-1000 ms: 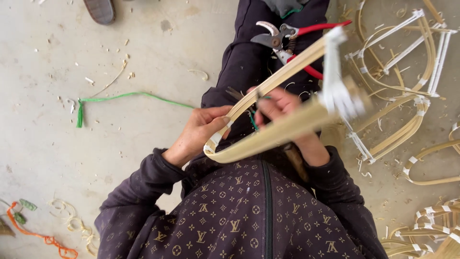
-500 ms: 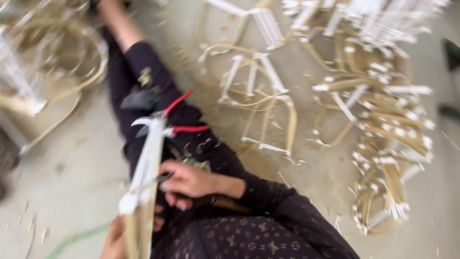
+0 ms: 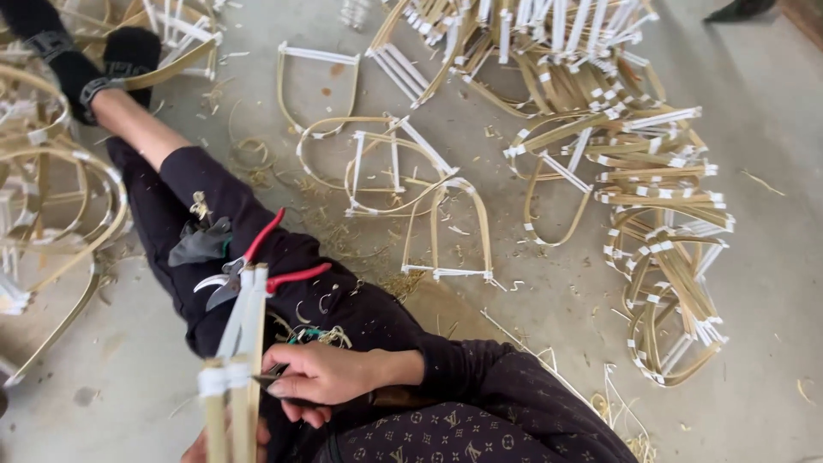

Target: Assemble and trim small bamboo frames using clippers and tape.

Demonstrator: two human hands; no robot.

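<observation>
Concrete floor [image 3: 771, 103], pale bamboo frame [image 3: 236, 360], white-taped joints

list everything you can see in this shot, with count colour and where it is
bamboo frame in hand: one, tan with white bindings, lower left, upright
pruning shears: one, red handles, grey blades, on the lap
bent bamboo frames on floor: several, tan and white, centre
piled frames: many, too tangled to count, right and top
more frames: several, tan, left edge
shavings: many, pale, scattered beside the leg
concrete floor: grey
dark trousers: one outstretched leg, black sock at upper left
right hand: at the frame, gripping a small dark tool
left hand: mostly hidden, at the frame's base
</observation>
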